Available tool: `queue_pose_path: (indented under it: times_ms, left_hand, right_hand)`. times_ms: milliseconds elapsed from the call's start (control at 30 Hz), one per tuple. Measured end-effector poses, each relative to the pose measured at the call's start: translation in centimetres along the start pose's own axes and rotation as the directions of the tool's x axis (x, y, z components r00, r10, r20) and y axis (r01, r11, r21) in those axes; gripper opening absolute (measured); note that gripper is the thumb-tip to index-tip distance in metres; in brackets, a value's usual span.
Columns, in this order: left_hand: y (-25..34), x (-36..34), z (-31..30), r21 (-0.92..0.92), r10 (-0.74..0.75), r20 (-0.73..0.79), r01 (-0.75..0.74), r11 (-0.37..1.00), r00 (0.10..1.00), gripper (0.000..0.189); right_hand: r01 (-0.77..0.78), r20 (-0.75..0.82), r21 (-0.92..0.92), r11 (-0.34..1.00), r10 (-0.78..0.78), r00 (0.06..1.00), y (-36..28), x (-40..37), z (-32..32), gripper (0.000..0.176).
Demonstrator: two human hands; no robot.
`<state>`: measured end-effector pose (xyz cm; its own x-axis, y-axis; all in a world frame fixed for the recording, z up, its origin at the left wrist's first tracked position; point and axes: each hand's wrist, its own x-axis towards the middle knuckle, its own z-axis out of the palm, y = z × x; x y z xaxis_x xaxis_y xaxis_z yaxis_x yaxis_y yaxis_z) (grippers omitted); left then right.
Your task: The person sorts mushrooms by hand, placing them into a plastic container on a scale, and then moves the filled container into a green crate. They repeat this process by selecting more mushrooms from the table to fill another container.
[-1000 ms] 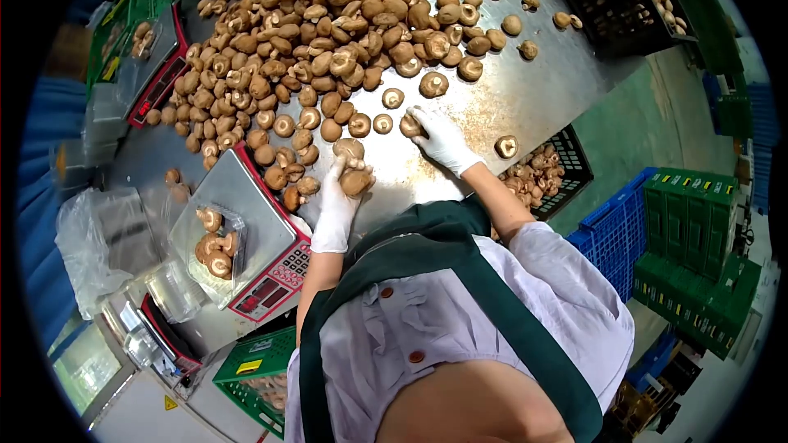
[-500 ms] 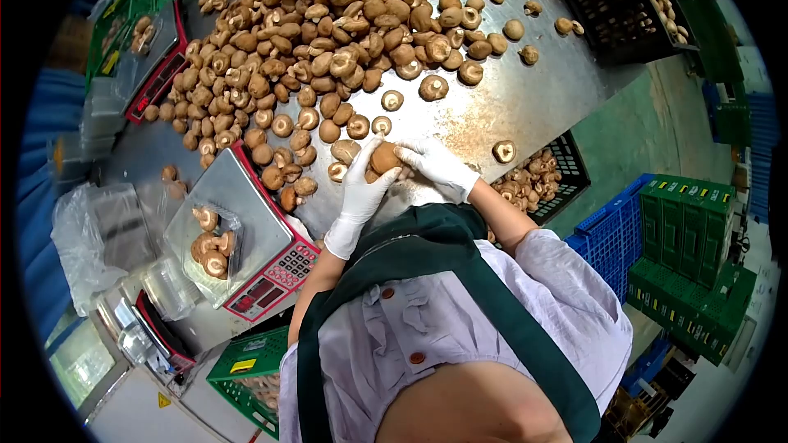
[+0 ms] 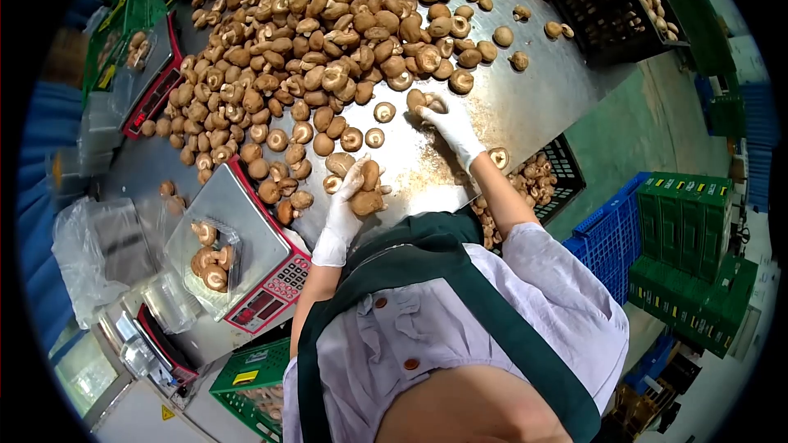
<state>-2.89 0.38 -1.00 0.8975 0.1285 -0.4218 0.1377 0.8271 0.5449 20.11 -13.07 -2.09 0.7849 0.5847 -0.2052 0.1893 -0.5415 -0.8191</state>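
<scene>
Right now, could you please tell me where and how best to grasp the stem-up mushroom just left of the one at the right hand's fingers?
I'd pinch the stem-up mushroom by opposite sides of its cap rim, coming from above and the near right. It lies underside up, leaving its round edge exposed; the metal table is bare there, while the pile lies beyond it.
</scene>
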Motion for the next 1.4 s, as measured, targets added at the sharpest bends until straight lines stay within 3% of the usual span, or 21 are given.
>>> queue_pose_path:
  times_ms: [33, 67, 100, 200, 300, 367, 400, 467, 533, 633, 733, 800, 867, 900, 933, 1000, 1067, 1233, 1300, 1333, 1400]
  left_hand:
    - [-0.1, 0.2, 0.0, -0.037, -0.022, -0.03, 0.021, 0.999, 0.999, 0.051]
    - [-0.2, 0.3, -0.1, -0.075, -0.046, -0.058, 0.042, 0.996, 0.997, 0.052]
    - [-0.4, 0.5, -0.1, -0.079, -0.049, -0.059, 0.044, 0.996, 0.997, 0.052]
    - [-0.8, 0.7, 0.1, -0.065, -0.055, -0.023, 0.053, 0.996, 0.998, 0.057]
    - [-1.0, 1.0, 0.7, 0.049, 0.01, -0.071, -0.006, 0.999, 0.997, 0.069]
    - [-1.1, 1.0, 0.4, -0.111, -0.106, -0.111, 0.094, 0.989, 0.988, 0.066]
    - [-0.7, 1.1, 0.6, -0.136, -0.141, -0.111, 0.125, 0.983, 0.984, 0.064]
    - [0.1, 0.2, 1.5, -0.236, -0.27, -0.187, 0.224, 0.946, 0.944, 0.066]
    - [-1.2, 0.7, -1.3, -0.32, -0.255, -0.014, 0.237, 0.917, 0.967, 0.072]
    - [-1.2, 0.5, -0.8, -0.369, -0.222, -0.006, 0.205, 0.906, 0.975, 0.075]
    - [-0.3, 0.3, 0.5, -0.356, -0.266, -0.078, 0.222, 0.908, 0.961, 0.067]
    - [-1.0, 0.7, -0.7, -0.309, -0.252, -0.058, 0.222, 0.925, 0.966, 0.061]
    - [-1.2, 0.7, -0.9, -0.277, -0.238, -0.051, 0.215, 0.936, 0.97, 0.056]
    - [-0.8, 0.6, -0.4, -0.256, -0.253, -0.078, 0.226, 0.94, 0.964, 0.052]
    - [-0.6, 0.6, 0.2, -0.233, -0.269, -0.105, 0.239, 0.943, 0.957, 0.048]
    - [-0.7, 0.6, 0.6, -0.217, -0.252, -0.107, 0.225, 0.95, 0.962, 0.048]
    - [-0.9, 0.9, 0.4, -0.16, -0.201, -0.038, 0.192, 0.968, 0.979, 0.048]
    - [-1.9, 1.5, -0.6, 0.028, -0.052, -0.078, 0.054, 0.998, 0.996, 0.054]
    - [-1.6, 1.3, 0.4, 0.013, 0.051, -0.102, -0.05, 0.999, 0.993, 0.056]
    - [-1.1, 1.1, 1.2, -0.006, 0.097, -0.097, -0.098, 0.995, 0.991, 0.056]
    - [-0.3, 0.3, 2.3, 0.077, 0.125, -0.231, -0.11, 0.991, 0.965, 0.059]
  right_hand:
    - [-0.157, 0.146, 0.529, 0.834, 0.092, 0.985, -0.3, -0.8, 0.3, 0.05]
    - [-0.323, 0.313, 0.861, 0.394, 0.092, 0.945, -0.7, -1.6, 0.6, 0.049]
    - [-0.37, 0.356, 0.89, 0.265, 0.1, 0.929, -1.9, -2.8, 0.7, 0.048]
    - [-0.469, 0.488, 0.836, 0.284, 0.005, 0.873, -2.9, -4.7, 1.5, 0.044]
    - [-0.208, 0.444, 0.518, 0.83, -0.054, 0.894, -4.5, -6.9, 2.6, 0.029]
    - [0.145, 0.386, 0.126, 0.981, -0.184, 0.904, -6.5, -7.9, 2.6, 0.029]
    - [0.306, 0.343, -0.111, 0.945, -0.253, 0.905, -7.0, -7.9, 2.5, 0.029]
    - [0.141, 0.265, -0.073, 0.987, -0.117, 0.957, -7.4, -6.9, 1.4, 0.027]
    - [0.14, -0.026, -0.22, 0.965, -0.149, 0.988, -4.6, -4.2, 1.2, 0.026]
    - [0.08, -0.297, -0.549, 0.832, -0.284, 0.912, -2.2, -0.1, -2.2, 0.036]
    - [0.089, -0.291, -0.629, 0.772, -0.34, 0.894, 2.8, 3.3, -3.6, 0.045]
    - [0.193, -0.303, -0.492, 0.849, -0.375, 0.876, 4.6, 3.8, -4.1, 0.042]
    - [-0.003, -0.232, 0.151, 0.989, 0.038, 0.972, 3.4, 2.6, -4.2, 0.036]
    - [-0.194, 0.004, 0.605, 0.772, 0.241, 0.97, 1.5, 1.4, -4.7, 0.035]
    - [-0.174, 0.098, 0.857, 0.485, 0.179, 0.979, 1.4, 0.7, -3.8, 0.04]
    - [-0.348, 0.317, 0.929, 0.125, 0.215, 0.924, 0.4, -1.2, -2.6, 0.045]
    - [-0.418, 0.41, 0.902, 0.108, 0.091, 0.908, -0.7, -2.7, -1.0, 0.047]
    - [-0.4, 0.435, 0.866, 0.3, -0.059, 0.898, -3.6, -5.0, 2.3, 0.044]
    - [-0.153, 0.249, 0.818, 0.555, -0.102, 0.963, -4.2, -6.0, 3.9, 0.038]
    - [-0.173, 0.287, 0.818, 0.548, -0.128, 0.95, -4.8, -6.5, 4.2, 0.038]
    - [0.125, 0.264, 0.234, 0.964, -0.187, 0.946, -6.3, -6.9, 4.1, 0.036]
